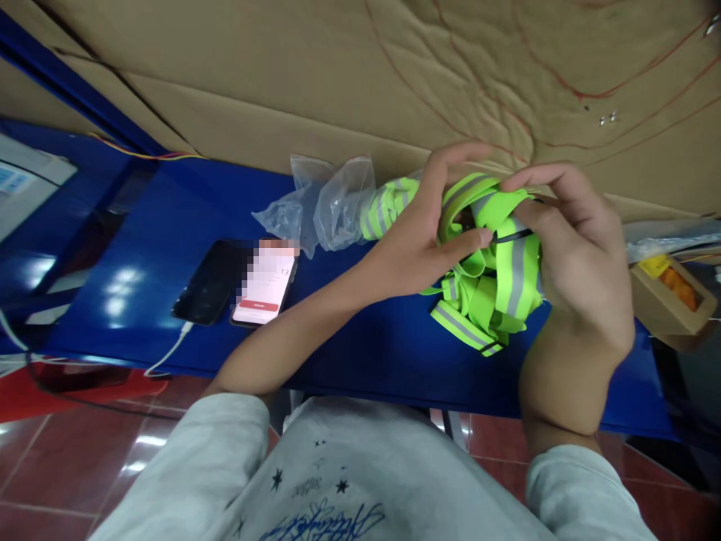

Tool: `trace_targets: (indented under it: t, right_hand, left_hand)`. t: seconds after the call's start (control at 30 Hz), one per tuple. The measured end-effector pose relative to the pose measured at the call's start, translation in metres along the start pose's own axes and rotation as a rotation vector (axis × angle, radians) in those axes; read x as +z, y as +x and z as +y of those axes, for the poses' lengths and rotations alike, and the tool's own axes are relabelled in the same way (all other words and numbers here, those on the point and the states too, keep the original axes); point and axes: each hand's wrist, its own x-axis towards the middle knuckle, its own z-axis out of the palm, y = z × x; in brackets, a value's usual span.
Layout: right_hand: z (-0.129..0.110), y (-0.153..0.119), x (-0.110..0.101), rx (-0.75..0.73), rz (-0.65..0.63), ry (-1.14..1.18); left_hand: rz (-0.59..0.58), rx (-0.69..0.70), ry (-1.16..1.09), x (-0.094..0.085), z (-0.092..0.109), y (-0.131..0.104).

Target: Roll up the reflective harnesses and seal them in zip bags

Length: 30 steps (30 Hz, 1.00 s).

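While both hands work at centre right of the frame, a bundle of neon-yellow reflective straps (490,278) sits between them, lifted partly off the blue table (360,353). Left hand (420,240): fingers curled, thumb and forefinger pinching into the bundle's left side. Right hand (580,255): closed around the right side of the bundle, fingertips bent down over its top, a thin black band (514,236) showing just below them. Loose strap ends hang down and touch the table.

Just left of the bundle, toward upper centre: a clear plastic bag (332,203), crumpled, with a second folded strap (388,207) poking out of it. Farther left: two phones (236,282) side by side, one screen lit, a white cable (169,353) running off the table edge. Far right edge: small cardboard box (673,297). Brown cardboard sheet (394,75) fills the upper frame.
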Motion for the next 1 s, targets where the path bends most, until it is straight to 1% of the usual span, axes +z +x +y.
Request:
trace_targets:
  t: [0.07,0.1,0.17,0.2,0.23,0.3,0.37,0.4,0.43,0.53,0.6,0.67,0.7,0.73,0.77,0.8,0.87,0.9,0.93,0.97,1.0]
  right_hand:
    - [0.003,0.001,-0.006,-0.081,0.007,-0.128]
    - [0.005,0.001,-0.009,-0.133,0.026,-0.223]
    - [0.007,0.001,-0.016,-0.247,0.065,-0.458]
    - [0.006,0.001,-0.018,-0.295,0.057,-0.558]
    - [0.004,0.0,-0.02,-0.341,0.01,-0.619]
    - [-0.001,-0.003,-0.018,-0.444,-0.186,-0.619]
    - [-0.005,-0.007,-0.011,-0.51,-0.404,-0.544]
    - [-0.006,-0.008,-0.007,-0.52,-0.478,-0.518]
    - [-0.007,-0.008,-0.003,-0.515,-0.516,-0.511]
    - [-0.004,-0.007,0.003,-0.491,-0.518,-0.486]
    - [-0.002,-0.004,0.001,-0.477,-0.479,-0.454]
    - [0.0,-0.002,-0.004,-0.43,-0.408,-0.44]
    - [0.001,-0.001,-0.006,-0.397,-0.369,-0.444]
    - [0.002,0.0,-0.008,-0.362,-0.328,-0.453]
    - [0.004,0.001,-0.009,-0.326,-0.281,-0.456]
    - [0.005,0.002,-0.008,-0.284,-0.225,-0.452]
    - [0.009,0.004,-0.005,-0.179,-0.107,-0.413]
    - [0.011,0.005,-0.003,-0.124,-0.049,-0.367]
    - [0.012,0.006,-0.001,-0.081,0.002,-0.31]
    - [0.013,0.007,0.001,-0.049,0.042,-0.25]
    - [0.013,0.008,0.003,-0.032,0.073,-0.192]
  left_hand:
    - [-0.017,-0.082,-0.134,0.0,-0.002,0.004]
    - [-0.01,-0.123,-0.213,-0.001,-0.002,0.006]
    - [0.028,-0.254,-0.389,-0.004,-0.002,0.012]
    - [0.045,-0.329,-0.478,-0.005,-0.001,0.014]
    - [0.061,-0.398,-0.555,-0.006,-0.001,0.016]
    - [0.084,-0.492,-0.646,-0.008,-0.001,0.019]
    - [0.101,-0.54,-0.684,-0.009,-0.004,0.021]
    - [0.104,-0.551,-0.692,-0.01,-0.006,0.021]
    - [0.103,-0.562,-0.696,-0.01,-0.009,0.022]
    - [0.071,-0.594,-0.682,-0.011,-0.017,0.023]
    - [0.021,-0.593,-0.67,-0.011,-0.021,0.026]
    - [-0.041,-0.588,-0.691,-0.014,-0.022,0.03]
    - [-0.063,-0.566,-0.683,-0.017,-0.02,0.031]
    - [-0.06,-0.519,-0.639,-0.02,-0.017,0.031]
    - [-0.03,-0.44,-0.543,-0.023,-0.013,0.029]
    - [0.003,-0.323,-0.393,-0.026,-0.008,0.026]
    - [0.018,-0.01,0.007,-0.029,0.006,0.016]
    - [-0.03,0.143,0.221,-0.029,0.012,0.01]
    - [-0.098,0.267,0.429,-0.027,0.017,0.004]
    - [-0.155,0.323,0.614,-0.024,0.021,-0.001]
    - [-0.197,0.344,0.766,-0.02,0.023,-0.006]
